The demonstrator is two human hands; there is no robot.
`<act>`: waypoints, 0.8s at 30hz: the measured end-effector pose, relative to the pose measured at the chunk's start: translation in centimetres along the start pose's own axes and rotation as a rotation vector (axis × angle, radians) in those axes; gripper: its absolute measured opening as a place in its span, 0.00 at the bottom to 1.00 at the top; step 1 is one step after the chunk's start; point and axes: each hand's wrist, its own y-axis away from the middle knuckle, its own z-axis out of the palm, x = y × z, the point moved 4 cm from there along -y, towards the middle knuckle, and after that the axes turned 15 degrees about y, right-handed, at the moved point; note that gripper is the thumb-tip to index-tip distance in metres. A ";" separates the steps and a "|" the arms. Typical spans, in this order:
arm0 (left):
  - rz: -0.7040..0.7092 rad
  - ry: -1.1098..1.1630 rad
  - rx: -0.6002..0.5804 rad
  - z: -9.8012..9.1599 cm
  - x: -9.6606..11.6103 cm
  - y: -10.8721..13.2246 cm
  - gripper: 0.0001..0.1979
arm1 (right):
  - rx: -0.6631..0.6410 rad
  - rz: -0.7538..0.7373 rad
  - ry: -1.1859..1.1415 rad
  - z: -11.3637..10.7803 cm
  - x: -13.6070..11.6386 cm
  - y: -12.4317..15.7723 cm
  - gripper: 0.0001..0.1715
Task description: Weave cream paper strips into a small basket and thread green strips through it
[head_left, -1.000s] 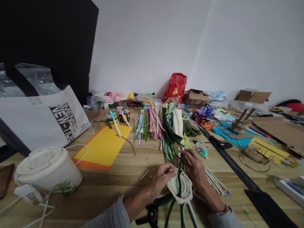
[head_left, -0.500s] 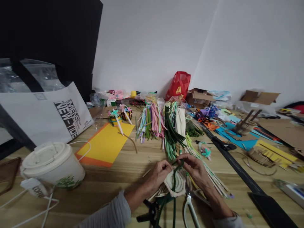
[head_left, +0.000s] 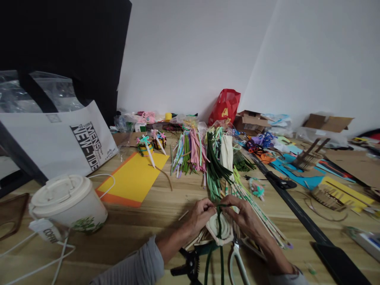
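In the head view we find the left hand (head_left: 199, 217) and the right hand (head_left: 242, 219) held close together above the wooden table (head_left: 142, 233), with the fingers curled and pressed inward, not spread. Grey sleeves cover both forearms. Both hands pinch a green pipe cleaner (head_left: 219, 221) at the top edge of a cream coiled ring (head_left: 213, 230), and their fingertips nearly meet on the strand. The ring sits just below the hands, near the bottom of the view. The pipe cleaner crosses its face and hangs past its lower edge in two strands. Under the ring we note a fan of pale sticks (head_left: 261, 225), and below it a black spring clamp (head_left: 188, 266) and white-handled scissors (head_left: 237, 263). Ahead of the hands lie a bundle of dark green pipe cleaners (head_left: 215, 166) and a bundle of pink and mixed strips (head_left: 188, 152). To the left we see a lidded paper cup (head_left: 67, 202) and a yellow card on orange backing (head_left: 132, 178); to the right, a black straightedge (head_left: 292, 211) lies along the table
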 end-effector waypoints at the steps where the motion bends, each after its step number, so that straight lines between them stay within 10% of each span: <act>1: 0.011 -0.001 0.007 0.1 0.2 0.1 0.09 | 0.004 -0.019 0.020 0.0 -0.2 0.0 0.10; 24: -0.014 0.271 0.076 0.2 0.7 -0.1 0.16 | 0.129 -0.078 0.058 0.0 -1.0 -0.1 0.08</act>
